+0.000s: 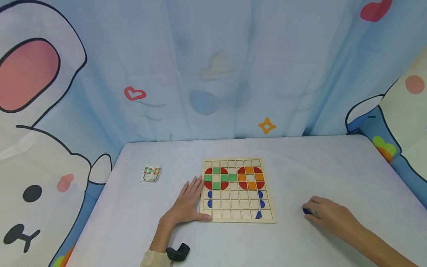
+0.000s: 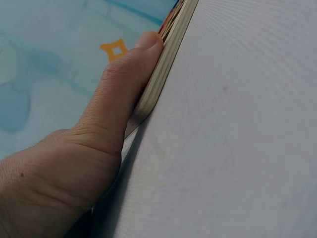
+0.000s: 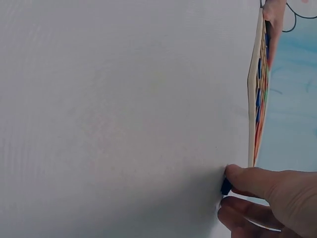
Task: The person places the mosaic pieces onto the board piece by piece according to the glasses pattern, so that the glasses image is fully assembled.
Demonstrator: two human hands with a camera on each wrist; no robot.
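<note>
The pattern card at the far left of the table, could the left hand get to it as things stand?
Probably yes. The left hand lies flat against the wooden grid board's left edge, holding nothing, and only bare tabletop lies between it and the pattern card.

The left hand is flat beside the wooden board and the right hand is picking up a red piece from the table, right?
Not quite. The piece under the right hand is blue, not red; the head view shows it. The left hand does lie flat beside the wooden board.
</note>
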